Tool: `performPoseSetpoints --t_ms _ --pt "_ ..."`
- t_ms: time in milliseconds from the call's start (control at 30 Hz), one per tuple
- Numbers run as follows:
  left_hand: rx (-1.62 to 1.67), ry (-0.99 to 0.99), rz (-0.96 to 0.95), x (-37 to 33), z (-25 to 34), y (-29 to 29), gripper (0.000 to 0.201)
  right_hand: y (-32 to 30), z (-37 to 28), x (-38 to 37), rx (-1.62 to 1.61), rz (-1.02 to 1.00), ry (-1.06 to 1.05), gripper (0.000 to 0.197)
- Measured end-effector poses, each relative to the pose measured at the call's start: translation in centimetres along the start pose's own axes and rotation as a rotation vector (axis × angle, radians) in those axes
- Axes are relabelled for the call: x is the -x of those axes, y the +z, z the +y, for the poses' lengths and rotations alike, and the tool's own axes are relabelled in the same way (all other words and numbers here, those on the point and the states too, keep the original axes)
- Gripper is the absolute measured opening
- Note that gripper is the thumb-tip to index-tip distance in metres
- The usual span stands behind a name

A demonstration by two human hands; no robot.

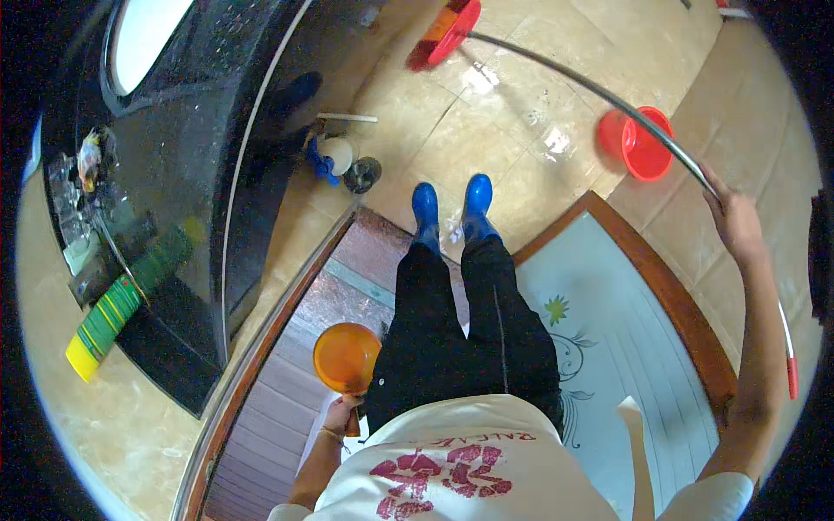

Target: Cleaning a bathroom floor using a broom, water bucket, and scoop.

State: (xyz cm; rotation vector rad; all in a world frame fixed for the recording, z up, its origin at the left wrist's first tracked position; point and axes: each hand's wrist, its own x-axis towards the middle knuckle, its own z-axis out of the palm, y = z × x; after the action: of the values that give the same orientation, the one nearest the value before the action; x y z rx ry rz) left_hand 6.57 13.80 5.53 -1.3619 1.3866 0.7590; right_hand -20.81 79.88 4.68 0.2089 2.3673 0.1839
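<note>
- Head view, the hands: the right hand is raised out to the side with its fingers wrapped round a long metal handle; the handle arcs across the tiled floor to a red mop or squeegee head resting on the tiles near the top of the picture; its lower end, with a red grip, passes behind the forearm.
- The left hand hangs low beside the hip, fingers closed on the handle of an orange scoop, which is held upright, its round bowl facing the camera; I cannot tell whether there is water in it.
- Head view, the surroundings: the person stands in blue rubber boots on the wet tiles, just beside a wooden threshold; a red bucket sits on the floor near the metal handle, apart from the boots; a floor drain and a small white-and-blue item lie at the foot of the dark counter; a green and yellow striped bottle lies on that counter; a frosted glass door with a wooden frame stands to the right.
- How far along, as a judgement: the tiles shine with patches of water, so the floor appears wetted and partly worked; puddles remain round the boots and the red bucket, so pushing the water off looks unfinished.
</note>
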Motion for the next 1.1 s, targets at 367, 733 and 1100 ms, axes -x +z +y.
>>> performPoseSetpoints --t_ms 367,733,1100 --pt "0.188 -0.058 -0.068 -2.6 -2.1 -1.1 0.028 2.3 -11.6 -1.5 0.061 0.075 -0.377 0.044" --pt "0.285 0.025 -0.100 -4.9 -3.1 -2.9 0.029 -0.9 -5.9 3.2 0.158 -0.065 -0.124 0.043" --pt "-0.087 -0.016 -0.061 -6.3 0.7 -3.7 0.025 2.2 -0.6 16.3 -0.100 -0.029 0.158 0.044"
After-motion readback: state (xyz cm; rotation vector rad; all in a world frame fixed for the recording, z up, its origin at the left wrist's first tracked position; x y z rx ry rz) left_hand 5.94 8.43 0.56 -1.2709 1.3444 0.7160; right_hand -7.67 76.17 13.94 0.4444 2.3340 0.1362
